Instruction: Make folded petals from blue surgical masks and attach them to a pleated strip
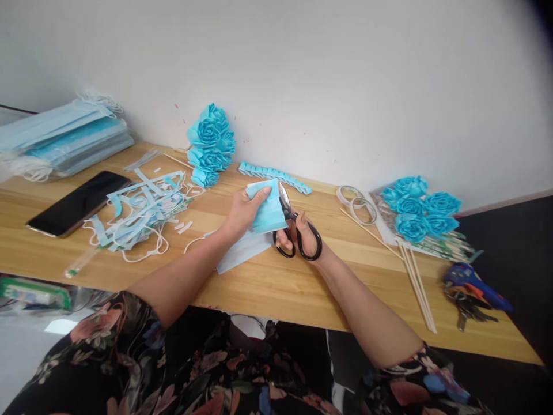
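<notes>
Between the thumb and fingers of my left hand [243,212] is a folded piece of blue face mask fabric [268,208], held above the table. My right hand [301,235] has its fingers through the black handles of a pair of scissors [286,203]. The blades point up and away, along the right edge of the fabric; whether they are cutting into it I cannot tell. Beneath my hands a pale blue face mask [244,251] lies on the table, with a white ear loop showing at its left and its upper part hidden.
Mask scraps [142,210], a phone [78,202] and a stack of masks [69,135] occupy the left. Blue fabric roses [211,141] and a pleated strip [274,174] lie by the wall. Tape rolls [363,210], more roses [412,204], sticks [417,288] and keys [469,305] sit right.
</notes>
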The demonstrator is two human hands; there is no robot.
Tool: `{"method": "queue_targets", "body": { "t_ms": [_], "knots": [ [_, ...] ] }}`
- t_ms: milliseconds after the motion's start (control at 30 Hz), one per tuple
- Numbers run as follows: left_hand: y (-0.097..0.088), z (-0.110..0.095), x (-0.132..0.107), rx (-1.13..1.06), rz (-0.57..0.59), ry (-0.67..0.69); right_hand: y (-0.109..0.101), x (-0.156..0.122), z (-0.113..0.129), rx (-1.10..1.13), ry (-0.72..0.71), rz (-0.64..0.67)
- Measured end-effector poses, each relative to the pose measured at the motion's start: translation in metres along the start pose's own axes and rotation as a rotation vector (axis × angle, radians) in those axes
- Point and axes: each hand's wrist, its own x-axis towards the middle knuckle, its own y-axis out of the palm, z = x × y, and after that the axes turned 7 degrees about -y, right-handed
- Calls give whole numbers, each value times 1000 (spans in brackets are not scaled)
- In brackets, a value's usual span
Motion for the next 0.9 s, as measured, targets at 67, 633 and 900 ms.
{"method": "queue_targets", "body": {
  "t_ms": [67,633,900],
  "knots": [
    [0,-1,0,9,10,-3,0,0,1,-13,9,-12],
    [1,1,0,2,41,0,2,-1,6,-90,-81,-92],
    [0,0,1,6,3,-9,3,-1,8,-93,-69,-94]
  ]
}}
